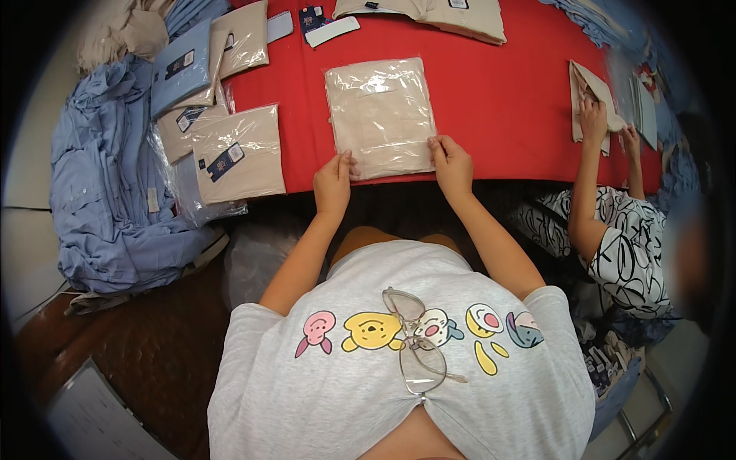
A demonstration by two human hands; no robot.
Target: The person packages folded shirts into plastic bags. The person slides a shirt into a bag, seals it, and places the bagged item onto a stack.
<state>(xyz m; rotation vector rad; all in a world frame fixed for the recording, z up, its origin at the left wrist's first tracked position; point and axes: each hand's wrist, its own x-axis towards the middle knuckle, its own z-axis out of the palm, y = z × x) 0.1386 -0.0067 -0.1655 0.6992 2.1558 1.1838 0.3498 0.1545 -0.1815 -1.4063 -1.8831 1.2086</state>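
A folded beige shirt in a clear plastic bag [381, 115] lies flat at the near edge of the red-covered table [491, 100]. My left hand [334, 182] pinches the bag's near left corner between thumb and fingers. On the opposite side, my right hand [452, 165] grips its near right edge. No tag shows on the upward face of this package, and light glints off its wrinkled plastic.
Bagged beige shirts [257, 149] with dark tags and a bagged blue shirt [181, 65] are stacked at left, beside a heap of blue shirts [115, 184]. Folded beige garments [460, 19] lie at the back. At right, a co-worker's hands [592, 119] handle a beige garment [586, 80].
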